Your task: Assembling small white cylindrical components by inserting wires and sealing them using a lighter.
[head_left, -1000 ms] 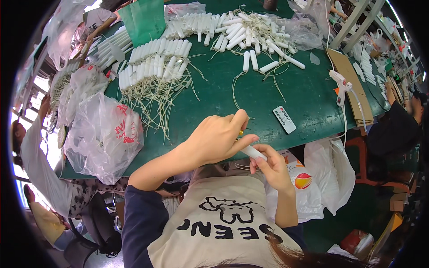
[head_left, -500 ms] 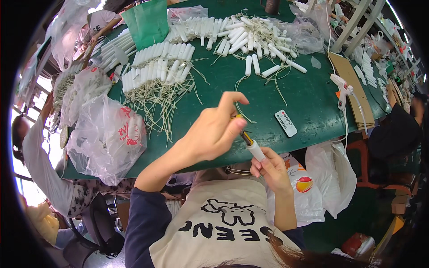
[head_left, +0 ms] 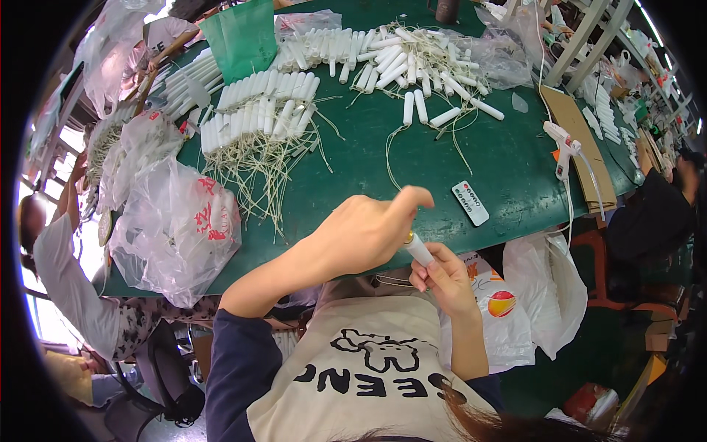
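In my right hand (head_left: 448,280) is a white plastic tube (head_left: 420,251), tilted up and to the left, its lower end between my fingers. My left hand (head_left: 364,230) is closed right at the tube's upper mouth, with its index finger raised and bent. Between the left fingers and the tube a small yellow bit (head_left: 409,237) shows; the rest of that slim part is hidden by the hand. Thin pale wires (head_left: 394,282) hang below my hands near the table edge. A white remote control (head_left: 470,203) lies on the table just beyond my right hand.
Rows of white tubes with wires (head_left: 258,118) lie at the left, and a loose heap (head_left: 412,62) at the back. A clear plastic bag (head_left: 166,243) sits at the left edge. A glue gun (head_left: 564,147) stands right, beside cardboard (head_left: 578,158). Other people work on both sides.
My left hand has come down and toward the tube. The dark length of the yellow-topped part, seen before between hand and tube, no longer shows. My right hand has barely moved.
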Demonstrator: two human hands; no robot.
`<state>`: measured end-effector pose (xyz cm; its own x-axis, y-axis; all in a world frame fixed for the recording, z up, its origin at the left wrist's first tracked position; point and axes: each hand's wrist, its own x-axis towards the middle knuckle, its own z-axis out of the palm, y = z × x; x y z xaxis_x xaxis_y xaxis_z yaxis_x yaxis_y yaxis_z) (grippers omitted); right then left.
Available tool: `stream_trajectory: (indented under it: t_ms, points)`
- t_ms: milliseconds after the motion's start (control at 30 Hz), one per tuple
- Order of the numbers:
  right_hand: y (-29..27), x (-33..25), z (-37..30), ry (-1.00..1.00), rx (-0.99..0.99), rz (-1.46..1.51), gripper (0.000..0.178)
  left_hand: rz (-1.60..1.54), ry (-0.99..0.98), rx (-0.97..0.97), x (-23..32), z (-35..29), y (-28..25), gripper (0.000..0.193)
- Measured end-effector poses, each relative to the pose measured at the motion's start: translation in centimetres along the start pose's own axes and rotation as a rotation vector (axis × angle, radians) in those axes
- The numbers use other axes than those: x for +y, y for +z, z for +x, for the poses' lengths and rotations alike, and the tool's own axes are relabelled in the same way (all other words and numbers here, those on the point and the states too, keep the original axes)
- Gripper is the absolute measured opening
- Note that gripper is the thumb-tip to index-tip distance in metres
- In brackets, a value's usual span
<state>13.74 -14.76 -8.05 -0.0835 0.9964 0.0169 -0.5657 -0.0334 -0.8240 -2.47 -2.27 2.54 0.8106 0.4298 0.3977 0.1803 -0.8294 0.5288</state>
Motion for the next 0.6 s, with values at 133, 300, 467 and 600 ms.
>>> stream_trajectory:
  t_ms: [133, 300, 467, 600]
  points:
    - [-0.1, 0.1, 0.0, -0.012, 0.016, -0.069, 0.026, 0.402, 0.119, -0.122, -0.1, -0.4, 0.2, 0.032]
    - [0.1, 0.5, 0.2, -0.044, 0.048, -0.176, 0.025, 0.506, 0.146, -0.124, 0.3, -0.7, 0.8, 0.036]
    - [0.1, 0.8, 0.3, -0.074, 0.053, -0.226, 0.026, -0.126, 0.048, 0.010, -1.7, 0.2, 1.0, 0.032]
    - [-0.9, 0.8, 0.0, -0.116, 0.050, 0.040, 0.032, -0.014, -0.184, 0.044, -4.9, 0.4, 1.6, 0.028]
